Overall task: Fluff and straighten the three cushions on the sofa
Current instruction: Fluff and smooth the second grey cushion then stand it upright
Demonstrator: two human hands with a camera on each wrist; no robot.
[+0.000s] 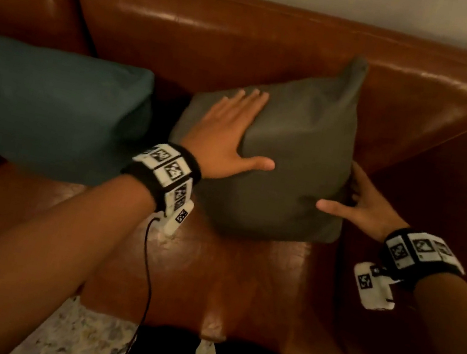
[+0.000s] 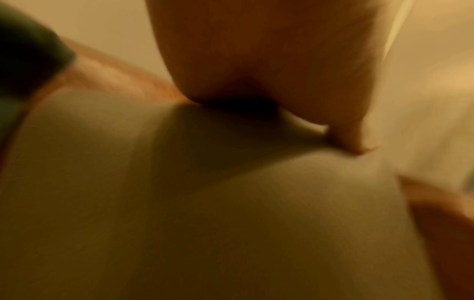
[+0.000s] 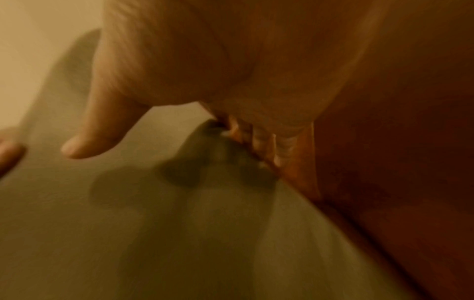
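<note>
Olive cushion (image 1: 297, 156) leans on sofa (image 1: 249, 40) back at its right end; left hand (image 1: 227, 132) flat, fingers spread, on its face, right hand (image 1: 367, 199) curled round its edge, likely to plump it.

Head view looks down on the sofa (image 1: 238, 286); both wrist views sit close against the olive cushion (image 1: 296, 162).

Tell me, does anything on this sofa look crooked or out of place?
Yes. The green cushion sits askew, turned so one corner pokes up like a peak against the back of the sofa, and its face is dented where the left hand presses it.
</note>
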